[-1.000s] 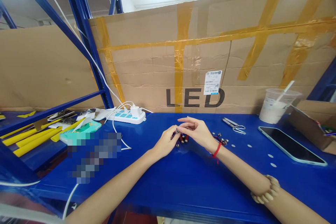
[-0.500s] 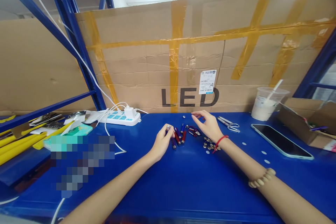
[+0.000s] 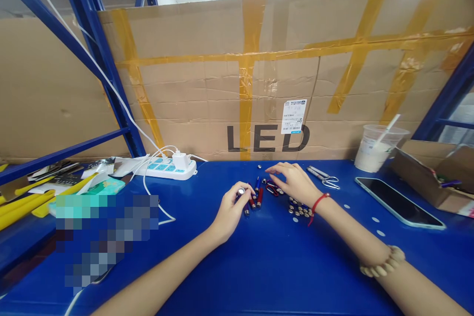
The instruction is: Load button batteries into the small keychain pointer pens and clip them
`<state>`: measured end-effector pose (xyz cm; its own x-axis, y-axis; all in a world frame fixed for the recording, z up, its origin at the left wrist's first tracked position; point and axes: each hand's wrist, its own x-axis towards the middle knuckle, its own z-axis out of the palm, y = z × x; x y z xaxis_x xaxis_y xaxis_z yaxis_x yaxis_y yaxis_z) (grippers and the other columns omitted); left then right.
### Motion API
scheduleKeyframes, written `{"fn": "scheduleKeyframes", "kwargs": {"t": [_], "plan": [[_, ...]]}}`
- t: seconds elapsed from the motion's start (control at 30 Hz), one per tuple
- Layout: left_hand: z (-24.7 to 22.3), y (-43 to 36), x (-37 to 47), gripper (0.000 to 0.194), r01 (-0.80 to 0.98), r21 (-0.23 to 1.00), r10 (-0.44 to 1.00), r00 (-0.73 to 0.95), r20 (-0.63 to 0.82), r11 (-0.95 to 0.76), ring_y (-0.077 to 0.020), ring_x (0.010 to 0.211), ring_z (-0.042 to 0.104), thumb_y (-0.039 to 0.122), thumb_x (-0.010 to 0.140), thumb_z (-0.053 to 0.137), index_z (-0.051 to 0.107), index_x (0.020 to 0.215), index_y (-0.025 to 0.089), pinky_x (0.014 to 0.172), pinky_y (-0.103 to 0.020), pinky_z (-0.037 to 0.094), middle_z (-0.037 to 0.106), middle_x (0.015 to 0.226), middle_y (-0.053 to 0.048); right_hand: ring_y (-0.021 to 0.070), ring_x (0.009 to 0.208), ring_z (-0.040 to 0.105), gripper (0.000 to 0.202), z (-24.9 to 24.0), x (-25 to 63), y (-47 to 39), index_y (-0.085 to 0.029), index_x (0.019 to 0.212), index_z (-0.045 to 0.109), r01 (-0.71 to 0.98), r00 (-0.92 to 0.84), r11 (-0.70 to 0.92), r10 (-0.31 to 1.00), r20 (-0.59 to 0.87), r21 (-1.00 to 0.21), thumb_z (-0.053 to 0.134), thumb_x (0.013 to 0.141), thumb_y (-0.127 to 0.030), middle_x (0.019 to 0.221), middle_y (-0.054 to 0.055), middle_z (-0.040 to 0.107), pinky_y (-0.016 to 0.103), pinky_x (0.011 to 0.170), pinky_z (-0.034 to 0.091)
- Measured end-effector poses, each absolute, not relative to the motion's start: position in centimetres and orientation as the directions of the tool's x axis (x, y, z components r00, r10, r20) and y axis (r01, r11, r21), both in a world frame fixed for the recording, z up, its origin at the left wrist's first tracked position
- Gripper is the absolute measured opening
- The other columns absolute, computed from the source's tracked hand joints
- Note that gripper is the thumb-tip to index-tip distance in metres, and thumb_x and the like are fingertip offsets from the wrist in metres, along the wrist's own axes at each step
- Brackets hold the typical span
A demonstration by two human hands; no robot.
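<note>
My left hand (image 3: 230, 207) is closed around a small tube with a round silver end (image 3: 241, 191), held upright; most of its body is hidden by the fingers. Right beside it lie several small blue and red metal tubes (image 3: 259, 196), like mini flashlights. My right hand (image 3: 294, 182) hovers with fingers loosely bent and apart, nothing visible in them. Beneath its fingertips are dark red clips with rings (image 3: 272, 188), partly covered. Several button cells (image 3: 299, 210) are scattered below my right wrist. A tiny silver piece (image 3: 259, 167) sits farther back.
Scissors (image 3: 324, 177), a phone (image 3: 400, 202), a drink cup (image 3: 374, 150) and an open cardboard box (image 3: 431, 177) are on the right. A white power strip (image 3: 166, 170) with cables stands at the left. Large taped cardboard (image 3: 207, 98) closes off the back.
My right hand has moved slightly down and right, over the clips. The tube in my left hand has tilted, so its silver end now faces me more.
</note>
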<state>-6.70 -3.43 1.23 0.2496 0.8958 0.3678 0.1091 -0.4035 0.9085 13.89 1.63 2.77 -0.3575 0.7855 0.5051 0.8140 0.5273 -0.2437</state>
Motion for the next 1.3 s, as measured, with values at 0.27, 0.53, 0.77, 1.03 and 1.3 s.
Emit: {"fn": "scheduleKeyframes", "kwargs": {"t": [0.27,0.53,0.77,1.03,1.3], "plan": [[0.2,-4.1,-5.8,0.031,0.062,0.964,0.901,0.375,0.218,-0.259,-0.0084,0.056,0.038,0.045,0.084,0.043,0.054,0.081,0.016,0.054,-0.022,0.031,0.047,0.068,0.000,0.0142,0.056,0.059,0.033,4.2,18.1,1.6,-0.020,0.076,0.073,0.681,-0.521,0.397,0.853,-0.026,-0.616,0.074,0.054,-0.045,0.071,0.002,0.069,0.023,0.052,0.044],[0.5,-4.2,-5.7,0.027,0.118,0.953,0.918,0.323,0.230,-0.280,-0.0102,0.060,0.042,0.040,0.085,0.042,0.053,0.079,0.016,0.057,-0.023,0.034,0.049,0.069,-0.001,0.0129,0.052,0.057,0.035,3.2,18.0,1.5,-0.019,0.076,0.074,0.630,-0.606,0.383,0.787,-0.118,-0.676,0.077,0.050,-0.042,0.064,0.002,0.067,0.020,0.046,0.041],[1.0,-4.6,-6.1,0.024,0.197,0.857,0.850,0.351,0.393,-0.477,-0.0151,0.075,0.048,0.036,0.085,0.045,0.058,0.076,0.017,0.067,-0.025,0.037,0.052,0.082,-0.004,0.0130,0.051,0.057,0.015,3.0,16.2,1.1,-0.024,0.061,0.071,0.760,-0.490,0.427,0.872,-0.001,-0.490,0.074,0.056,-0.038,0.060,-0.001,0.067,0.022,0.047,0.037],[1.2,-5.2,-5.8,0.022,0.190,0.870,0.848,0.392,0.357,-0.454,-0.0169,0.080,0.048,0.033,0.084,0.044,0.057,0.075,0.018,0.072,-0.027,0.038,0.053,0.081,-0.004,0.0145,0.056,0.058,0.014,3.1,14.5,0.2,-0.026,0.067,0.070,0.785,-0.507,0.451,0.862,-0.022,-0.424,0.069,0.064,-0.039,0.065,-0.001,0.067,0.023,0.048,0.036],[0.8,-4.7,-5.7,0.024,0.129,0.934,0.895,0.353,0.272,-0.334,-0.0135,0.065,0.045,0.036,0.085,0.042,0.056,0.077,0.018,0.064,-0.025,0.036,0.049,0.063,0.000,0.0124,0.052,0.053,0.022,4.6,12.8,-1.1,-0.021,0.070,0.070,0.645,-0.486,0.517,0.846,0.219,-0.563,0.063,0.070,-0.041,0.062,0.001,0.065,0.023,0.049,0.038]]}}
